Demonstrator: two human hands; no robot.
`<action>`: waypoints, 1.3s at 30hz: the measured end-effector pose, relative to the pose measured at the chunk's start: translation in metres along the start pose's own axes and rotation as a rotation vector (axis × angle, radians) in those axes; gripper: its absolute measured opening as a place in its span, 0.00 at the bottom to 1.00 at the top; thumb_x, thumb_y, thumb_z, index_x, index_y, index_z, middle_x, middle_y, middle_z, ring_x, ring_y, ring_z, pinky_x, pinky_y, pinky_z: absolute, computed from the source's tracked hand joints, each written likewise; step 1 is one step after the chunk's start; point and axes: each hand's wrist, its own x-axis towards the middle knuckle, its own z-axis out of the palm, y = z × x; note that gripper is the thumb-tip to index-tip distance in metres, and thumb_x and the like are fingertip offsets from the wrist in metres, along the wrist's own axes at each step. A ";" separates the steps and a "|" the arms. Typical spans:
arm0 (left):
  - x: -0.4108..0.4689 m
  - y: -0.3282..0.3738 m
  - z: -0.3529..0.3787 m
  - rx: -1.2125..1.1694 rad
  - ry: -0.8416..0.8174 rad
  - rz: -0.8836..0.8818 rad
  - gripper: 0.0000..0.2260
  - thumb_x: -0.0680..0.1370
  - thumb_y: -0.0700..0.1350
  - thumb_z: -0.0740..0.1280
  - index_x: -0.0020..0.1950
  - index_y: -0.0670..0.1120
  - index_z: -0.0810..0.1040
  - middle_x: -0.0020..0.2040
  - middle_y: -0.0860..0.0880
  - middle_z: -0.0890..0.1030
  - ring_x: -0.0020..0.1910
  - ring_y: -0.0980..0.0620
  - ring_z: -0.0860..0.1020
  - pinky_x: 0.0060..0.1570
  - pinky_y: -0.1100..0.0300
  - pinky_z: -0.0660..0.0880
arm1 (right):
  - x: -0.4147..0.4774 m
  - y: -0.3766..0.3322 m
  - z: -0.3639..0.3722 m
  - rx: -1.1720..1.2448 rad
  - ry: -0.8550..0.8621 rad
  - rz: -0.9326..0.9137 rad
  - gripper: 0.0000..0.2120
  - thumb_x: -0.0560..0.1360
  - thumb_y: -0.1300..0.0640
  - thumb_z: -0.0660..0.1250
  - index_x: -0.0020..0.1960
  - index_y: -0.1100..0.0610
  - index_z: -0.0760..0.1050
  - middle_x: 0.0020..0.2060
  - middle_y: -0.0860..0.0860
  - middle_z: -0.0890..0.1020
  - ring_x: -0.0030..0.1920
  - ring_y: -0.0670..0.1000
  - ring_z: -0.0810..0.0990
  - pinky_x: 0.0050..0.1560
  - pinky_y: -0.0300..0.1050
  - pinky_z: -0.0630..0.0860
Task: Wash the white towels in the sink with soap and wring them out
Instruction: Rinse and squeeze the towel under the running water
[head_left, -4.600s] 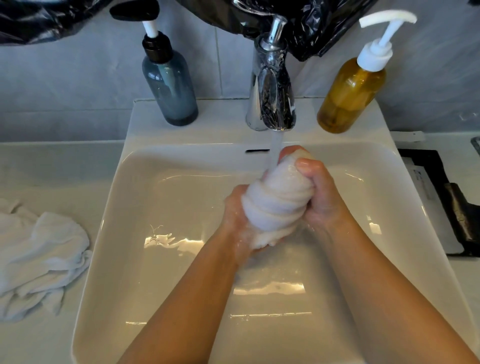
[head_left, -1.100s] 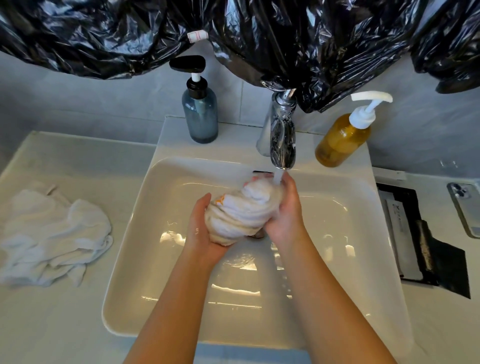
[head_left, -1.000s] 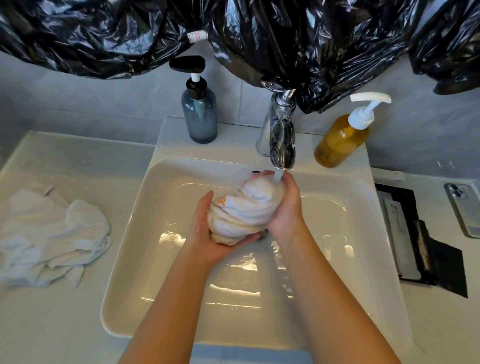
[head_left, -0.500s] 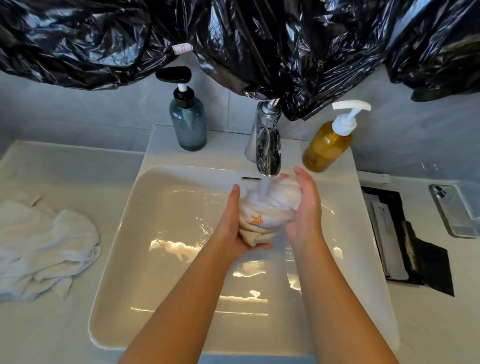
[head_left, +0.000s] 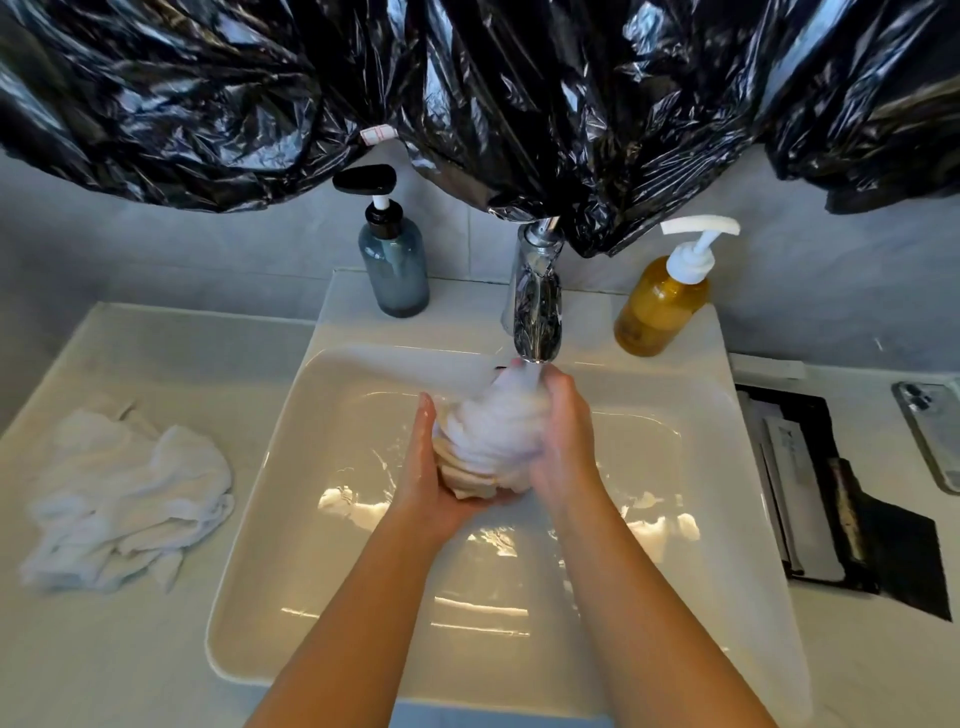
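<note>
A bunched wet white towel (head_left: 493, 436) is held between both my hands right under the chrome faucet (head_left: 535, 306), with water running onto its top. My left hand (head_left: 431, 467) cups it from the left and below. My right hand (head_left: 563, 441) wraps it from the right, fingers curled round the top. All this is over the white sink basin (head_left: 291, 519). Another crumpled white towel (head_left: 124, 499) lies on the counter at the left. An amber soap pump bottle (head_left: 662, 306) stands right of the faucet.
A blue-grey pump bottle (head_left: 395, 265) stands left of the faucet. Black plastic sheeting (head_left: 467, 88) hangs over the wall above. A black tray with packets (head_left: 831, 493) and a phone (head_left: 930, 431) lie on the counter at the right.
The bundle has been turned and squeezed under the stream; its orange mark no longer shows. My hands stay on it, just under the spout.
</note>
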 end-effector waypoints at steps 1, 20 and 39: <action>0.000 -0.001 0.001 -0.008 0.021 -0.026 0.33 0.76 0.69 0.57 0.62 0.43 0.80 0.57 0.34 0.82 0.49 0.35 0.83 0.52 0.40 0.77 | -0.002 -0.001 -0.002 -0.032 -0.013 -0.016 0.12 0.71 0.50 0.67 0.41 0.56 0.86 0.43 0.55 0.86 0.43 0.54 0.84 0.48 0.48 0.78; -0.012 0.002 0.007 -0.136 0.097 0.055 0.26 0.77 0.68 0.58 0.51 0.46 0.82 0.44 0.41 0.86 0.38 0.41 0.85 0.33 0.54 0.80 | -0.017 -0.124 0.036 -1.081 -0.354 -0.957 0.25 0.79 0.67 0.58 0.74 0.54 0.70 0.74 0.47 0.68 0.41 0.38 0.75 0.55 0.41 0.74; -0.071 -0.009 0.018 0.593 0.305 0.924 0.15 0.70 0.57 0.66 0.48 0.47 0.78 0.42 0.54 0.80 0.40 0.65 0.77 0.42 0.69 0.72 | -0.079 0.000 -0.030 0.319 -0.151 0.064 0.28 0.66 0.41 0.71 0.61 0.55 0.75 0.56 0.58 0.83 0.56 0.56 0.83 0.56 0.54 0.78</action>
